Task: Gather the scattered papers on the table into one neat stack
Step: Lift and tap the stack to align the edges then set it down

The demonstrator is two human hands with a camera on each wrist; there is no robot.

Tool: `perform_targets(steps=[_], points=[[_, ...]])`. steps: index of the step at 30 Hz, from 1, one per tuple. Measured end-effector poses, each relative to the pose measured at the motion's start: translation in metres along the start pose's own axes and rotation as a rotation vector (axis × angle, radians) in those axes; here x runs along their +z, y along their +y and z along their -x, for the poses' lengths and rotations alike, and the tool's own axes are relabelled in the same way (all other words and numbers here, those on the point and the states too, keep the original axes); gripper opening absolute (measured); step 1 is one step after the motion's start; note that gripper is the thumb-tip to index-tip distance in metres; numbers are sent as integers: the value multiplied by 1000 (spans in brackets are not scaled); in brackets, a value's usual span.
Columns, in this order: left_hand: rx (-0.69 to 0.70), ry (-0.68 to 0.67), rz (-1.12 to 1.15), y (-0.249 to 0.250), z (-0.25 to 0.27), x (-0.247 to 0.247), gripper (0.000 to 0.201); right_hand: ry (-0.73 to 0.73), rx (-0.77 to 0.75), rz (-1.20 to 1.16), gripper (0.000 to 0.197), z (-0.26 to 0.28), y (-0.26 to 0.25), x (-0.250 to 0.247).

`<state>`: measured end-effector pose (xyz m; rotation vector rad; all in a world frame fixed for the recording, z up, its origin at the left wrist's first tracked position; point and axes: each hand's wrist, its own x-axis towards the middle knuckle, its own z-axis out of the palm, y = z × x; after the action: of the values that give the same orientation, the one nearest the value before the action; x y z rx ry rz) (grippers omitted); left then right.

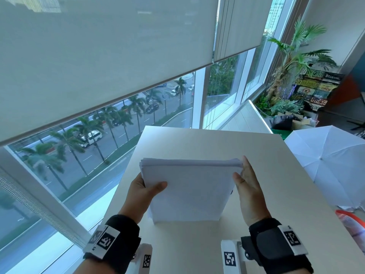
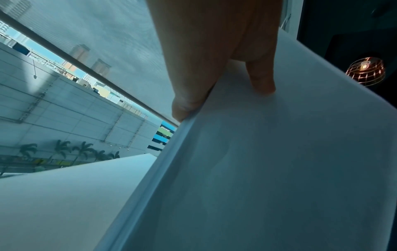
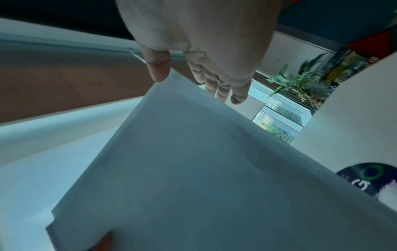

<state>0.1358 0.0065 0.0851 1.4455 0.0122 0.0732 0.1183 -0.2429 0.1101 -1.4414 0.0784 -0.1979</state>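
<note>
1. Nearest: two wrists in black straps with printed marker tags, at the table's (image 1: 256,155) near edge.
2. Stack of papers (image 1: 187,190) stands on its lower edge at mid-table, tilted, held between both hands. No loose sheets visible elsewhere on the table, so gathering looks done; this is likely the squaring step.
3. Left hand (image 1: 145,191) grips the stack's left edge: thumb (image 1: 158,185) across the front face, fingers behind. Left wrist view shows the same, the thumb (image 2: 261,79) pressing on the face and the fingers wrapping the edge.
4. Right hand (image 1: 247,186) bears on the right edge with the thumb on the front; fingers look mostly straight, reaching the top right corner. The right wrist view shows the fingers (image 3: 221,88) extended behind the sheets, flattening rather than clamping.
5. Top edge is slightly ragged, with sheet edges stepped at the left corner. Not yet flush.
6. Handling judgement: moderate weight as a block, light per sheet. Stiff only while compressed; it bows and fans if grip loosens. Sheets are smooth, so they slide against each other easily. That helps tapping square but risks spilling.
7. Best hold: both side edges around mid-height, thumbs front, fingers behind, light squeeze. Pinching a single corner would crease it.
8. Right of the table: white umbrella (image 1: 325,165). Far: window with roller blind (image 1: 98,66), potted palm (image 1: 296,56) at far right.
</note>
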Motion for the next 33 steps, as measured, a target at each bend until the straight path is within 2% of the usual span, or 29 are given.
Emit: perform_targets(steps=[3,5,7,11,14,17,21,24,26,28,29,31,33], points=[[-23,4,10,-6,0,1,54,-54,41,166,41,-6,2,3],[-33,2,20,-12,0,1,52,-31,51,360,31,-9,6,3],[-38,-4,35,-14,1,1,46,-4,40,441,25,-12,9,3],[-28,-15,52,-13,0,-1,43,65,-68,507,29,-13,9,3],[-15,8,53,-11,-2,-2,44,118,-129,573,16,-13,12,1],[11,11,36,-5,-2,-1,25,153,-146,573,8,-11,12,-1],[74,-3,58,10,-4,-5,11,124,-167,512,21,-8,0,-3],[149,-33,93,22,-9,-7,15,119,-207,433,28,-10,-15,-4],[174,-25,79,23,-12,-9,31,112,-251,430,29,-12,-24,-6],[157,-20,85,25,-12,-8,22,109,-283,465,23,-14,-30,-7],[152,-24,108,23,-12,-10,28,111,-296,486,22,-15,-30,-8],[123,-46,107,21,-12,-13,53,110,-309,529,19,-15,-29,-9],[96,-54,83,20,-11,-12,57,103,-320,567,18,-14,-27,-10]])
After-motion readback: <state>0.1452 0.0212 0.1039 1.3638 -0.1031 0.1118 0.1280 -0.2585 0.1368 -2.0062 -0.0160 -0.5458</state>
